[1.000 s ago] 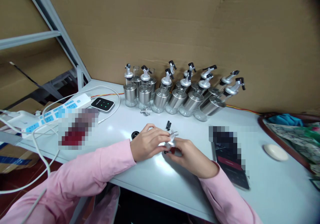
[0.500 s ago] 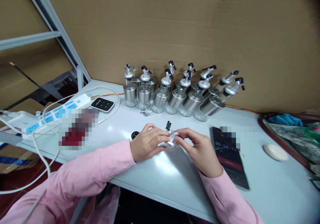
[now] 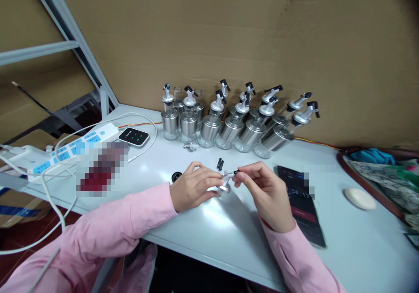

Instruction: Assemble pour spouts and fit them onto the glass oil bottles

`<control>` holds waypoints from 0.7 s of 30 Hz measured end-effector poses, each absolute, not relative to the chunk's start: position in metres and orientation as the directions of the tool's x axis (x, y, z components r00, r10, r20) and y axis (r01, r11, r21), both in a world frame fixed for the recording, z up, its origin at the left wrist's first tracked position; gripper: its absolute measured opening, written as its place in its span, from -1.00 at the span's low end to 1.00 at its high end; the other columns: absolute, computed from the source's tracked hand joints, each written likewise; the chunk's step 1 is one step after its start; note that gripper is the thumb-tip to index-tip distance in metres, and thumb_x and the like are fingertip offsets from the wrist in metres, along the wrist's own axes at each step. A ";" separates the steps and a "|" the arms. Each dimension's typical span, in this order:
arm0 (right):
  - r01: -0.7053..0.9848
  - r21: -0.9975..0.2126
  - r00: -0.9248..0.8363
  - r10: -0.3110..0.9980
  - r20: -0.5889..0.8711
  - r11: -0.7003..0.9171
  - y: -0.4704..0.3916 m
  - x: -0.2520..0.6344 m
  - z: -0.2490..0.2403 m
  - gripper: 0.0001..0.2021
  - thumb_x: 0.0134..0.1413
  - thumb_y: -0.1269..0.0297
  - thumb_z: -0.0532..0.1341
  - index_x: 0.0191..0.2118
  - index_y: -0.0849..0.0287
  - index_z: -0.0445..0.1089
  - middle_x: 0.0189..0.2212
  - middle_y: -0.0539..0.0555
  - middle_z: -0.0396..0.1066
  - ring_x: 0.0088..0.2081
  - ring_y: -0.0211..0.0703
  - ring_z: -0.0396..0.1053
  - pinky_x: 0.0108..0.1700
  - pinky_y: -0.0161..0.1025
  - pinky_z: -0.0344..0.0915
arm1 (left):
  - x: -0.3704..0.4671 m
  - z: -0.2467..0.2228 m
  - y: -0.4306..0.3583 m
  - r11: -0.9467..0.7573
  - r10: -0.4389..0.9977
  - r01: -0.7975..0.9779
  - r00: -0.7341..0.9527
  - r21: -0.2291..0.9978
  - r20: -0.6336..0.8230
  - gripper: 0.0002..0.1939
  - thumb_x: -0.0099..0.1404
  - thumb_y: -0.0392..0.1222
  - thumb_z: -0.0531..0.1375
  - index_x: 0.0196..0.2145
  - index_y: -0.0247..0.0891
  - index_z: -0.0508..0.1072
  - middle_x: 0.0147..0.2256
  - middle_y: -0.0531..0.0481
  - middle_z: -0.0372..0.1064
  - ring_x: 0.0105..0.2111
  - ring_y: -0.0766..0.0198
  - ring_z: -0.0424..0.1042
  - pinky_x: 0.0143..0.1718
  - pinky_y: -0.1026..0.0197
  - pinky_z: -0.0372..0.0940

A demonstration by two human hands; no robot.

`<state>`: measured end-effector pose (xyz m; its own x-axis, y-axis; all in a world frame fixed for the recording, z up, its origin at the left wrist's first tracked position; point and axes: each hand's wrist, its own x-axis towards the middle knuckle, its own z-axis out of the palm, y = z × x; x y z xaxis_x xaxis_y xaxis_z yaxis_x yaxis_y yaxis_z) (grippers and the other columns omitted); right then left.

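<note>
Two bare hands work in my view: the left hand (image 3: 196,186) pinches a shiny silver-coloured pourer spout (image 3: 224,185) above the glossy pale-grey tabletop (image 3: 209,227), fingers nearly together. I see the right hand (image 3: 266,192) with thumb and forefinger closed on a small black tip piece (image 3: 236,172) at the spout's thin end; whether it is seated, I cannot tell. Slim black parts (image 3: 220,164) lie just beyond.

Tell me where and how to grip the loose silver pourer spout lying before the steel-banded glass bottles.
Probably pinch the loose silver pourer spout across its middle, coming from above and the near side: it lies low, small enough for fingertips, and the steel-banded glass bottles stand close behind.
</note>
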<state>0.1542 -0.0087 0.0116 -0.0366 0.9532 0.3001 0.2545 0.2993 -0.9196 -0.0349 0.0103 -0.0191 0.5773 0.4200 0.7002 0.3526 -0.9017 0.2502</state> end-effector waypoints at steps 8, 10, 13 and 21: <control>0.270 -0.906 -0.070 0.945 0.321 0.328 -0.008 0.156 0.012 -0.92 0.00 0.30 0.22 -0.37 0.16 0.32 -0.56 -0.04 0.37 -0.52 -0.25 0.37 -0.42 -0.28 0.31 | -0.036 -0.019 0.011 -0.905 0.415 0.348 0.597 0.244 0.687 -0.83 0.34 -0.17 0.02 -0.14 -0.26 0.22 -0.22 -0.08 0.46 -0.24 0.28 0.42 -0.16 0.14 0.17; 0.269 -0.902 -0.076 0.941 0.329 0.337 -0.008 0.156 0.012 -0.93 0.01 0.31 0.22 -0.36 0.15 0.32 -0.56 -0.04 0.37 -0.51 -0.26 0.37 -0.42 -0.29 0.31 | -0.036 -0.018 0.011 -0.907 0.410 0.347 0.604 0.237 0.684 -0.83 0.35 -0.17 0.01 -0.14 -0.27 0.22 -0.22 -0.08 0.46 -0.24 0.28 0.42 -0.15 0.14 0.16; 0.278 -0.893 -0.085 0.935 0.344 0.354 -0.008 0.156 0.012 -0.94 0.02 0.32 0.21 -0.36 0.16 0.32 -0.55 -0.03 0.37 -0.51 -0.26 0.37 -0.41 -0.29 0.31 | -0.036 -0.018 0.011 -0.912 0.398 0.349 0.622 0.217 0.675 -0.83 0.36 -0.17 -0.02 -0.14 -0.26 0.22 -0.21 -0.07 0.46 -0.25 0.29 0.43 -0.14 0.14 0.15; 0.303 -0.884 -0.088 0.934 0.347 0.357 -0.010 0.156 0.014 -0.93 0.03 0.29 0.20 -0.33 0.15 0.36 -0.53 0.00 0.41 -0.49 -0.23 0.40 -0.40 -0.27 0.35 | -0.034 -0.020 0.011 -0.916 0.387 0.339 0.616 0.213 0.686 -0.84 0.36 -0.18 -0.01 -0.14 -0.27 0.22 -0.22 -0.07 0.47 -0.26 0.31 0.44 -0.14 0.15 0.14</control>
